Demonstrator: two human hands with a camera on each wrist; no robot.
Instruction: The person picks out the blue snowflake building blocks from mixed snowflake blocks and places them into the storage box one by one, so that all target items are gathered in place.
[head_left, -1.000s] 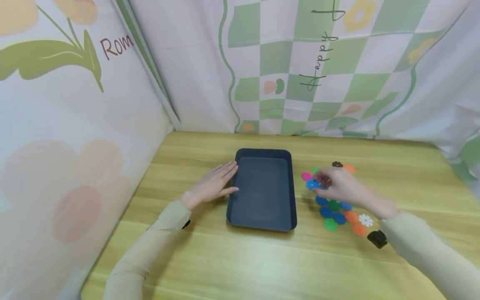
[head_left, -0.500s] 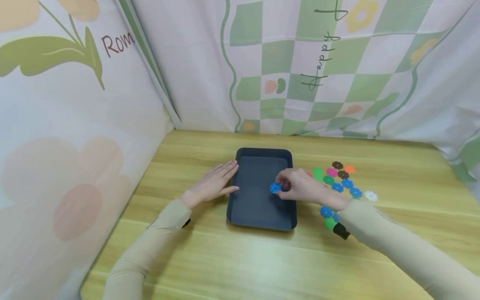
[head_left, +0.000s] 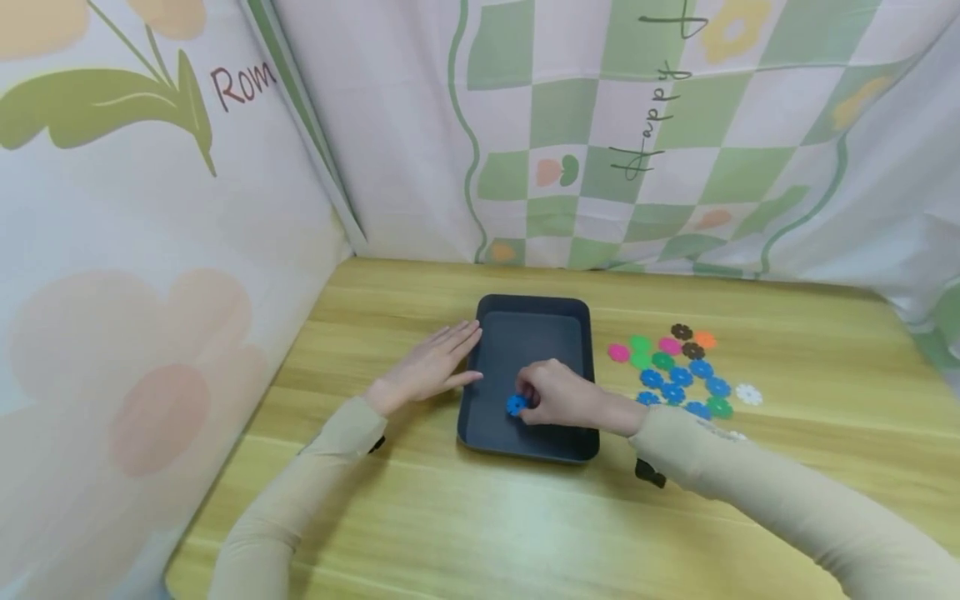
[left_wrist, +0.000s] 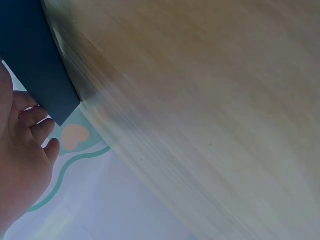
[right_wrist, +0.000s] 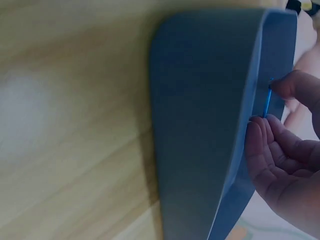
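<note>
R hand [head_left: 558, 396] pinched blue disc [head_left: 515, 406] btwn thumb & fingers, over dark tray [head_left: 528, 337]. L hand [head_left: 427, 367], fingers straight, gripping nothing, touched tray's L rim. Other discs [head_left: 681, 377] on worktop [head_left: 420, 517] were R of tray.

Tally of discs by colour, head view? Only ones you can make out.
Blue discs: 8 (1 pinched in the right hand)
Pink discs: 2
Light green discs: 2
Dark green discs: 2
Dark brown discs: 2
Orange disc: 1
White disc: 1
Total: 18. Right sleeve may hide more.
</note>
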